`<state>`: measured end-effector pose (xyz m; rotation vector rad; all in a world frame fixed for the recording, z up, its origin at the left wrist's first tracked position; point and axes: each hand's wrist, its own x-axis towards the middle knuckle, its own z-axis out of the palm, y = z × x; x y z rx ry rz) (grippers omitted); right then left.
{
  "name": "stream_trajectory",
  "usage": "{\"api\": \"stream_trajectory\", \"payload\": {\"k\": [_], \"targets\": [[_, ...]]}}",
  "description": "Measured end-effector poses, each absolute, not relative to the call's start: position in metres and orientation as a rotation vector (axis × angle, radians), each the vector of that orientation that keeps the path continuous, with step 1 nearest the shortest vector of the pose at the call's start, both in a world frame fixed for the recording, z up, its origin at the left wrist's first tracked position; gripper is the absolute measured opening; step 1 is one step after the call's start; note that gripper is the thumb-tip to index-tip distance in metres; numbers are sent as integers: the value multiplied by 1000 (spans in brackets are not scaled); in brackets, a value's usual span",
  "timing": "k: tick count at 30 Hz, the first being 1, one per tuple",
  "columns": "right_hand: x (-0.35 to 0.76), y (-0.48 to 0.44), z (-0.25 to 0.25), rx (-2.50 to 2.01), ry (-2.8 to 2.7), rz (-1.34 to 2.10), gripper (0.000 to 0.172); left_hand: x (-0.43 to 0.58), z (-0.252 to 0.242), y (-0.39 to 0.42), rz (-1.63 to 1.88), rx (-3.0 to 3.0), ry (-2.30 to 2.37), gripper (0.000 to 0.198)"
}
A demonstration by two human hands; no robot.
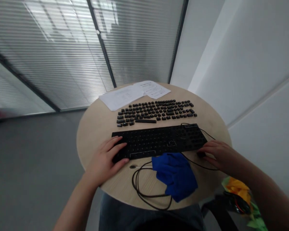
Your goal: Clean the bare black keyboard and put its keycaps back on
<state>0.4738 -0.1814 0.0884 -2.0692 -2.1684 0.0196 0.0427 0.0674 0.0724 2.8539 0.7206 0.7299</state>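
Note:
A black keyboard [146,139] with its keycaps off lies across the round table. My left hand [107,157] rests on its left end, fingers spread over the top and thumb at the front edge. At the front right corner, my right hand [215,154] is closed, with a small black piece [201,154] between thumb and fingers; its exact kind is unclear. Behind the keyboard, loose black keycaps [156,110] stand in rows, among them a long spacebar keycap [145,121]. A crumpled blue cloth [175,176] lies in front, beside a looped black cable [137,186].
Printed paper sheets [125,96] lie at the back of the wooden table [91,128]. A small dark round thing [132,166] sits near the cable. Below the right arm are an orange and green bag [238,189] and a dark object. Glass with blinds and a white wall surround the table.

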Motion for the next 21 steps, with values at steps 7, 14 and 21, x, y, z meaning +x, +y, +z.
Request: {"api": "stream_trajectory", "payload": {"k": [7,14,21], "targets": [[484,-180,72,-2010,-2196,-56,30,44,79,58,774,2812,788,43],[471,-179,71,-1898,-2117,-48,28,44,79,56,791,2778,811,33],[441,-174,87,-1764,-2006,-205,26,43,79,54,768,2766,855,27]]}}
